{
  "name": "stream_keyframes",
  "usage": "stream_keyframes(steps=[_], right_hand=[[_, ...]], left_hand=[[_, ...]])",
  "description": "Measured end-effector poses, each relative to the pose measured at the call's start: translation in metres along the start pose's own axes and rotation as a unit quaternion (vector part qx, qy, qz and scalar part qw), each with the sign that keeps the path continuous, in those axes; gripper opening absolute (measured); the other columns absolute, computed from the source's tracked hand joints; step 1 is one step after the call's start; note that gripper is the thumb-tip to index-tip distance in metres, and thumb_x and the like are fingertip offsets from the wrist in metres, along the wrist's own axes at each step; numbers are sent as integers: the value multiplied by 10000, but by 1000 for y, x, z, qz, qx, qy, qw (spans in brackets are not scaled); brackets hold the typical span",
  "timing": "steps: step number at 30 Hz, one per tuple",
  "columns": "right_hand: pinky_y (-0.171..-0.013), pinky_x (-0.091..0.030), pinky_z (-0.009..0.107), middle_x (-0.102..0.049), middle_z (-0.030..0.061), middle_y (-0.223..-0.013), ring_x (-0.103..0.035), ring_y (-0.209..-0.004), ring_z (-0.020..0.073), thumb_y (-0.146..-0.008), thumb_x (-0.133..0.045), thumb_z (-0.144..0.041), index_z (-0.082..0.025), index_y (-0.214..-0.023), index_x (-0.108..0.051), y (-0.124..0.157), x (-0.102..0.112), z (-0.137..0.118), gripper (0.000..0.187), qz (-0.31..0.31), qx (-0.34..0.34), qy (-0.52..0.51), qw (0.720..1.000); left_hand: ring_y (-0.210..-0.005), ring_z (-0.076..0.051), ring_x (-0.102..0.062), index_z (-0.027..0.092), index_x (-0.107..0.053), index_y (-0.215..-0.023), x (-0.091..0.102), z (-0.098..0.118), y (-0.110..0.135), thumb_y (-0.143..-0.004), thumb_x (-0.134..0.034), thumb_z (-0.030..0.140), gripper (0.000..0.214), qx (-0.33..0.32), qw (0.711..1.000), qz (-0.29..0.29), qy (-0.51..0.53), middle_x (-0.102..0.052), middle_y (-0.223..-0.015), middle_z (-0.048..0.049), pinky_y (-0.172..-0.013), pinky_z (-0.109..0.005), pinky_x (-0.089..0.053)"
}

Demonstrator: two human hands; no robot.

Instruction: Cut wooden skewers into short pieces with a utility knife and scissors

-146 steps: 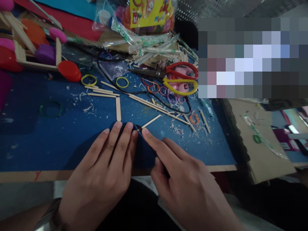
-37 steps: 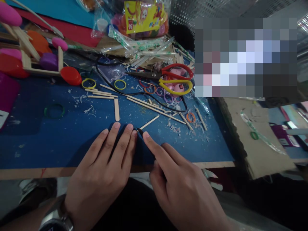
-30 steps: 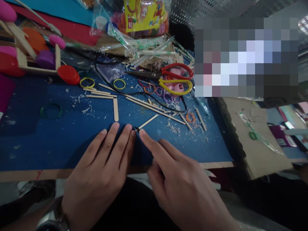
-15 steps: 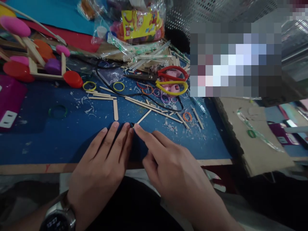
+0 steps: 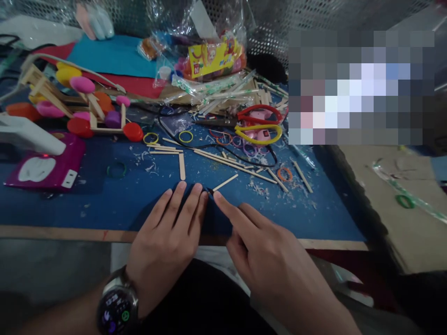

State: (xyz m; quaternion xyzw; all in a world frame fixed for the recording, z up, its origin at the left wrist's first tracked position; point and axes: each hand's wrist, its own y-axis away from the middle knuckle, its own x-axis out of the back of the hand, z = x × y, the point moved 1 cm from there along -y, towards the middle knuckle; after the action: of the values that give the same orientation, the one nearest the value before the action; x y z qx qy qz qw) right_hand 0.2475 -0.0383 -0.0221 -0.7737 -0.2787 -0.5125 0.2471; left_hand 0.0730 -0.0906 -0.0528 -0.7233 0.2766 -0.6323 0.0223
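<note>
My left hand (image 5: 167,232) lies flat on the blue mat (image 5: 87,204), fingers stretched out and together, a watch on the wrist. My right hand (image 5: 265,260) is right beside it, index finger stretched forward and the other fingers curled under. A small dark tip (image 5: 209,191) shows just beyond that fingertip, touching the near end of a thin wooden stick (image 5: 225,182). What the curled fingers hold is hidden. A flat wooden craft stick (image 5: 181,166) lies just beyond my left fingertips.
Red and yellow scissors (image 5: 258,123), rubber bands, a black cable and several thin sticks litter the mat's far side. A stick frame with coloured caps (image 5: 87,109) and a magenta pad (image 5: 45,167) are at left. A plastic bag (image 5: 209,51) is behind, cardboard (image 5: 384,195) at right.
The view has pulled back and tilted up, showing more of the left and far side. Both hands keep the same pose, fingertips by the thin stick's near end.
</note>
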Motion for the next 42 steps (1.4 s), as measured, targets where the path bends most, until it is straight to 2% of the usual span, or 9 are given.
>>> stream_keyframes(steps=[8,15,28,33,37,42], right_hand=[[-612,-645,430,-699,131,-948,-697,-724,244,-930,-388,-76,-67,-1468,-512,5,-3,-3,552,27,6,7,1000],[-639,-652,425,-715,135,-991,-716,-771,249,-932,-390,-90,-104,-1483,-500,8,-4,-10,562,16,-25,13,999],[-700,-671,451,-719,156,-1045,-727,-834,273,-912,-399,-64,-83,-1494,-486,8,-3,-20,589,12,-43,24,999],[-631,-673,437,-726,190,-1121,-744,-810,281,-906,-393,-68,-66,-1493,-478,14,-3,-25,593,9,-48,52,997],[-572,-663,409,-739,179,-1096,-749,-767,270,-893,-378,-61,-71,-1495,-473,24,1,-25,610,-2,-48,45,998],[-668,-666,440,-724,152,-1137,-751,-854,272,-916,-395,-78,-138,-1494,-482,28,14,-12,588,-6,-68,-8,998]], left_hand=[[-1339,-387,-585,7,-559,-1429,-1,-1,1,-1033,-359,125,460,2,1000,4,8,-566,-1492,-185,-1041,-498,-579],[-1347,-391,-579,3,-546,-1441,0,-1,2,-1020,-385,125,467,-2,1000,0,7,-551,-1505,-198,-1051,-500,-562],[-1327,-403,-589,5,-563,-1425,0,-2,0,-1021,-365,108,462,-13,1000,5,2,-563,-1488,-203,-1019,-509,-597],[-1333,-403,-586,3,-541,-1446,-1,-2,1,-1022,-376,120,469,-12,1000,6,5,-554,-1495,-214,-1028,-512,-587],[-1336,-401,-587,17,-542,-1452,-2,-3,1,-1019,-390,132,473,-7,1000,7,12,-550,-1501,-215,-1039,-513,-569],[-1362,-403,-566,12,-504,-1482,-3,-5,2,-990,-418,147,518,-11,1000,-6,25,-527,-1530,-219,-1059,-525,-534]])
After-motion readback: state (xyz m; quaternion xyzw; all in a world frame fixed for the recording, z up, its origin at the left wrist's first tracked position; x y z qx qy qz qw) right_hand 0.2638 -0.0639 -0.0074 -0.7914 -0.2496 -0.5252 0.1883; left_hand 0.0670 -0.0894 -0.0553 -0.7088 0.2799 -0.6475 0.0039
